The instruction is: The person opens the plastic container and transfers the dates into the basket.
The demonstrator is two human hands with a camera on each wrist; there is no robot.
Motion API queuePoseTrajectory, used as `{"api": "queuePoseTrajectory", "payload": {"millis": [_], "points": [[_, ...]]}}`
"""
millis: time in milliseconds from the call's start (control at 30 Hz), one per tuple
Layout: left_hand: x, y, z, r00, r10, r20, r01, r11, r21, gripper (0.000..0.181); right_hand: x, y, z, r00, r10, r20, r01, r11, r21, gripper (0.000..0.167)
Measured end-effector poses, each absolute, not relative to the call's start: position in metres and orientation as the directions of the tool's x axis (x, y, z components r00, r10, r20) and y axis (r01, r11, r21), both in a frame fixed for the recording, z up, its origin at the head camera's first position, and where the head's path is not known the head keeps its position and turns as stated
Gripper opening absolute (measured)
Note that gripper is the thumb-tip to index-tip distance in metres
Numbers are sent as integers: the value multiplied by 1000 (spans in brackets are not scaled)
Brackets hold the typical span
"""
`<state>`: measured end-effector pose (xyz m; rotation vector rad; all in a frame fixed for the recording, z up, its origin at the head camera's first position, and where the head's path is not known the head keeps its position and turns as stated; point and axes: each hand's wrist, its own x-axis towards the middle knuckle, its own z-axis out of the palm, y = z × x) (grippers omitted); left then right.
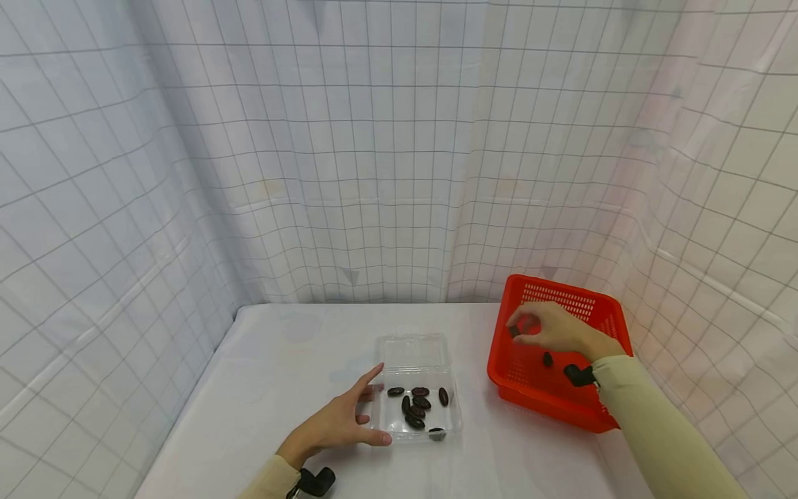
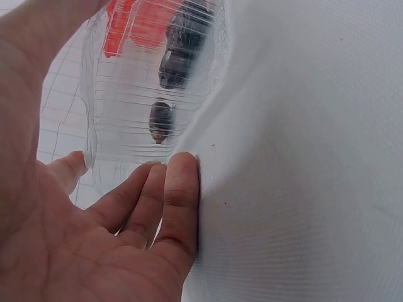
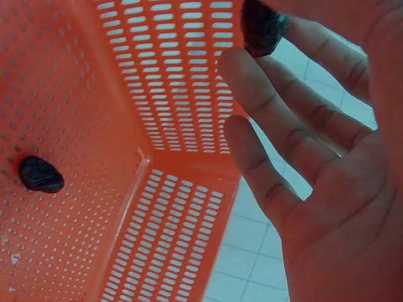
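A clear plastic box (image 1: 450,416) with its lid laid back holds several dark oval pieces (image 1: 418,410). At its left side my left hand (image 1: 339,421) rests with fingers spread, thumb near the front corner; the left wrist view shows fingertips (image 2: 181,165) against the clear wall. Over the red basket (image 1: 499,378), my right hand (image 1: 555,329) pinches one dark piece (image 3: 260,28) between thumb and fingers. Another dark piece (image 1: 547,359) lies on the basket floor, also visible in the right wrist view (image 3: 41,174).
The box and basket stand on a white-covered table (image 1: 280,360), the basket to the right of the box. Gridded white cloth (image 1: 349,159) hangs behind and on both sides, close to the basket's right edge.
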<state>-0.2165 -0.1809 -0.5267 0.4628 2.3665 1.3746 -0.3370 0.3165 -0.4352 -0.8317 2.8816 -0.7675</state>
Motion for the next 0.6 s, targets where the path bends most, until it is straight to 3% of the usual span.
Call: {"api": "queuePoseTrajectory", "payload": {"millis": [600], "points": [[-218, -181, -529, -880, 451, -146, 102, 481, 871, 135, -345, 333, -446, -864, -501, 47, -465, 760, -454, 33]]}}
